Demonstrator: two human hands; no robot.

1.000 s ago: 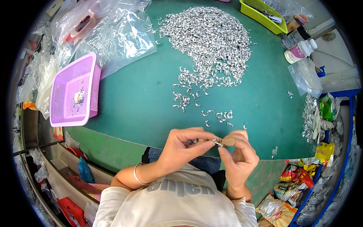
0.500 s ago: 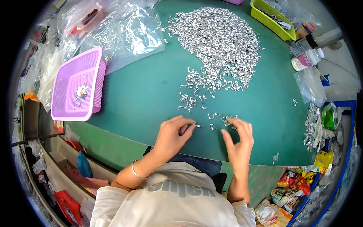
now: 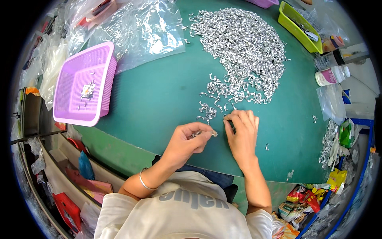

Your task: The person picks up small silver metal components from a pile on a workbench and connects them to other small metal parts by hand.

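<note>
Two hands: You are leaning over a green table (image 3: 151, 87), your left hand (image 3: 181, 141) pinching a curved silver piece (image 3: 215, 134) in closed fingertips, more metal glinting inside its curl.
Spill risk: That full curl is probably inviting a drop, should your pinching fingers loosen.
Right hand: Your right hand (image 3: 243, 133) is holding its fingers bent, nearly closed; they are hiding whatever they may be gripping.
Small cluster: Loose silver pieces (image 3: 208, 112) are lying just beyond; a brushing knuckle could be scattering them.
Far side: The main pile (image 3: 244, 51) is glittering; behind, a purple container (image 3: 266, 3) is running out of frame.
</note>
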